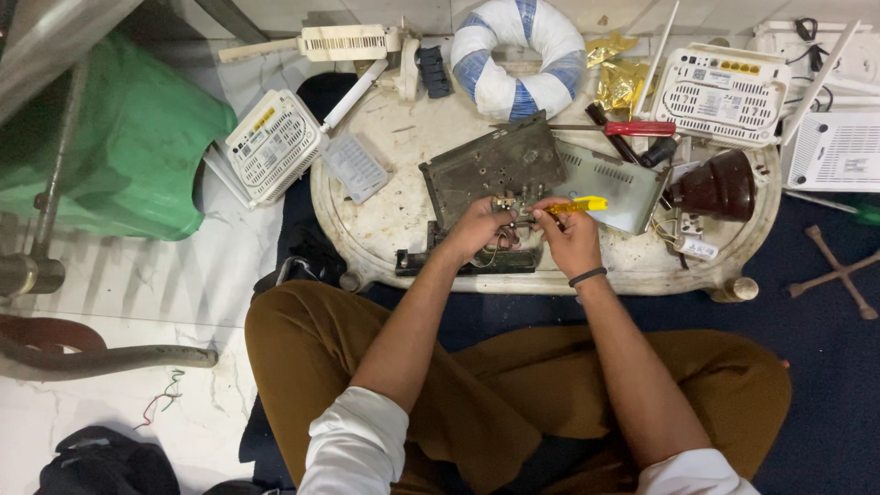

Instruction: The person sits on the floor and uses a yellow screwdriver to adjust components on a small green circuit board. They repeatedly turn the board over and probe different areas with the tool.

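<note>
My left hand (477, 227) grips the near edge of a dark, dirty circuit board (495, 165) that lies tilted on a low white oval table (385, 211). My right hand (570, 234) holds a yellow-handled screwdriver (579, 205), its tip pointed left at small parts on the board's near edge. Under the board lies a grey perforated metal casing (619, 188). A black frame piece (458, 261) sits at the table's near edge, partly hidden by my hands.
A red-handled screwdriver (637, 128), a brown dome-shaped object (720, 183) and a blue-and-white ring (518, 55) lie on the table. White routers (275, 142) (724, 92) sit around it. A green plastic stool (128, 137) stands at left. A cross wrench (839, 272) lies on the blue carpet.
</note>
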